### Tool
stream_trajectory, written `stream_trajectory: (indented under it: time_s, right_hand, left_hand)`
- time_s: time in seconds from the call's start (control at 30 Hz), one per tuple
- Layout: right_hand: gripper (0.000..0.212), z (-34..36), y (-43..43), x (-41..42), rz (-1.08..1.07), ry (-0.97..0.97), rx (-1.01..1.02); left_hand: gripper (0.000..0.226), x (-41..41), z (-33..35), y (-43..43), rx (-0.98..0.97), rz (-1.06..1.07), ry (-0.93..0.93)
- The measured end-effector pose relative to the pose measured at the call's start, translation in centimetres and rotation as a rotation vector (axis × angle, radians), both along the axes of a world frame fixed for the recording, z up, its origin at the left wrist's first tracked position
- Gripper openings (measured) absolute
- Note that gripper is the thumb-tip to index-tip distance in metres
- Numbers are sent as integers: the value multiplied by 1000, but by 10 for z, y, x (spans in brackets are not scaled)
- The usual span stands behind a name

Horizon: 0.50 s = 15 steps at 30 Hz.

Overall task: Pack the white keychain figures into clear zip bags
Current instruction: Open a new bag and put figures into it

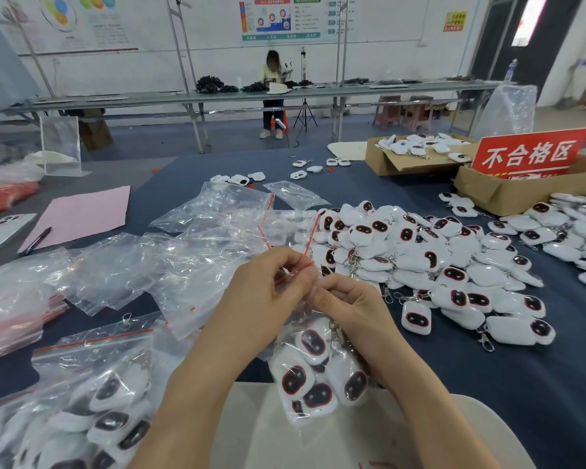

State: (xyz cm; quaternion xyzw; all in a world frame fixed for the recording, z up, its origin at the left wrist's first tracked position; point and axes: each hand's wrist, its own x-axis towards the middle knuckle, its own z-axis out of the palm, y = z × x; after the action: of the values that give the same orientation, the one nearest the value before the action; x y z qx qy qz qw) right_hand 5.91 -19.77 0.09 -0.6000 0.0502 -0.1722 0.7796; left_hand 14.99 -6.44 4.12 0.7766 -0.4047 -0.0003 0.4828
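A clear zip bag filled with several white keychain figures hangs below my hands at the centre. My left hand and my right hand both pinch its red zip strip at the top, fingers curled and close together. A big heap of loose white keychain figures with dark faces lies on the dark table to the right. Empty clear zip bags lie crumpled to the left of my hands. Filled bags are piled at the lower left.
Two cardboard boxes stand at the back right, one with figures, one bearing a red sign. A pink sheet, a pen and a phone lie at left. A seated person works at a far bench.
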Motion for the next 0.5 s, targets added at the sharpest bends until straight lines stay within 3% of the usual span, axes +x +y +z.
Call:
stream_trajectory:
  time_s: [0.5]
  right_hand:
    - [18, -5, -1, 1, -25, 0, 15]
  left_hand:
    - [9, 2, 0, 1, 60, -1, -15]
